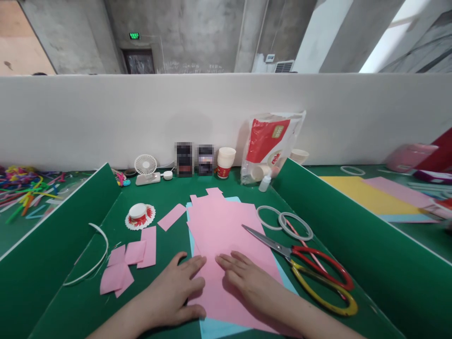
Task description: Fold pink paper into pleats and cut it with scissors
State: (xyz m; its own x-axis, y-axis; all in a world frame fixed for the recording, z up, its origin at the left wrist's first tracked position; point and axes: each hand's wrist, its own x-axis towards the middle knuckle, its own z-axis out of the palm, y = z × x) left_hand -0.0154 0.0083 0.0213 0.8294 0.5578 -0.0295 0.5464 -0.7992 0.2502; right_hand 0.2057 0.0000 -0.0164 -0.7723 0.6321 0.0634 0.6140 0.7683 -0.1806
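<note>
Both hands lie flat on a large pink paper sheet in front of me. My left hand rests on the sheet's near left edge with fingers stretched out. My right hand presses on the sheet beside it, fingers also extended; the fingertips of the two hands almost meet. A light blue sheet lies under the pink one. Scissors with red and yellow handles lie to the right, blades on the pink sheet.
Small pink paper pieces lie at left near a white curved strip. Two tape rings, a cut paper cup, a small fan, cups, a glue bottle and a plastic bag stand farther back. Green dividers flank the workspace.
</note>
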